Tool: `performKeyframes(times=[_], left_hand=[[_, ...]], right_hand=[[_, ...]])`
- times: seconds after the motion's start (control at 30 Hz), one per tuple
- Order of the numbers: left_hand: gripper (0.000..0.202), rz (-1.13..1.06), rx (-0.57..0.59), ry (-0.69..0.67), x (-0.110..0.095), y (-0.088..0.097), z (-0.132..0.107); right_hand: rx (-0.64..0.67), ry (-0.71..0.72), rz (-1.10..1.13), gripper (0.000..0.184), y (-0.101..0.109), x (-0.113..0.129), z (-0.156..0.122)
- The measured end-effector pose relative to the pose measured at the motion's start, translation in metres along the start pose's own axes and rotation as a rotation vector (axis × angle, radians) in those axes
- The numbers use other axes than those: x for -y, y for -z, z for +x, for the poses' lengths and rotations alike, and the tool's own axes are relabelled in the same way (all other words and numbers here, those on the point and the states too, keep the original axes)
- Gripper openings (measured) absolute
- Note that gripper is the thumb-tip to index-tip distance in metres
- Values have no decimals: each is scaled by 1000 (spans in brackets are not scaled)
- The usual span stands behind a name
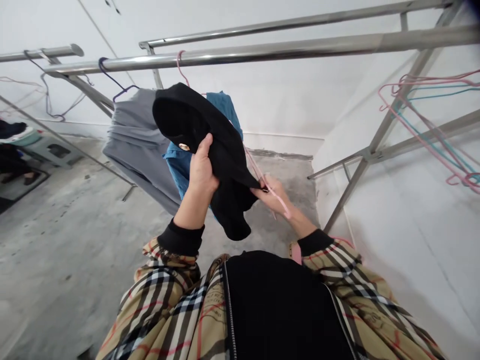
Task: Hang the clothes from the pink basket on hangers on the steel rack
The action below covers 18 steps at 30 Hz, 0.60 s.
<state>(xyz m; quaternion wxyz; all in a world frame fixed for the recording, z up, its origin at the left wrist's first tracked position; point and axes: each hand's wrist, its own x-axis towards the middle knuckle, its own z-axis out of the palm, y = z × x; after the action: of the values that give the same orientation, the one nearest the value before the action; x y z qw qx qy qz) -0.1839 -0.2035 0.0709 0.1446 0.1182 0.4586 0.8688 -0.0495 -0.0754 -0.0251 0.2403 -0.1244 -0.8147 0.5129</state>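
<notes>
Rail (262, 54) above, blue garment (228, 108) partly behind black garment (228, 150)

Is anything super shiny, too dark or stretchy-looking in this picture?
In the head view, the front metal rail has pale glare streaks; in the same view, the black garment is so dark that many folds blend together, though its gold button glints; also in the head view, the plaid sleeves look stretched, perhaps by a wide lens.

both arms (190, 210) stretch forward, left fingers (204, 148) clasped higher up, right fingers (261, 195) clasped lower down.
</notes>
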Motion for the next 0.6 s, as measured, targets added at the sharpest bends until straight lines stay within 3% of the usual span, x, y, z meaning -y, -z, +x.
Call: performKeyframes(times=[0.13, 0.27, 0.43, 0.6], left_hand=[[50, 192, 29, -103, -18, 35, 7], [48, 446, 17, 27, -34, 77, 19], [39, 555, -47, 252, -44, 97, 29], [42, 563, -51, 196, -44, 98, 25]], right_hand=[[-156, -14, -99, 33, 73, 6, 10], [-170, -7, 5, 35, 138, 13, 18], [-53, -81, 212, 35, 176, 24, 22], [-69, -52, 234, 41, 197, 27, 26]])
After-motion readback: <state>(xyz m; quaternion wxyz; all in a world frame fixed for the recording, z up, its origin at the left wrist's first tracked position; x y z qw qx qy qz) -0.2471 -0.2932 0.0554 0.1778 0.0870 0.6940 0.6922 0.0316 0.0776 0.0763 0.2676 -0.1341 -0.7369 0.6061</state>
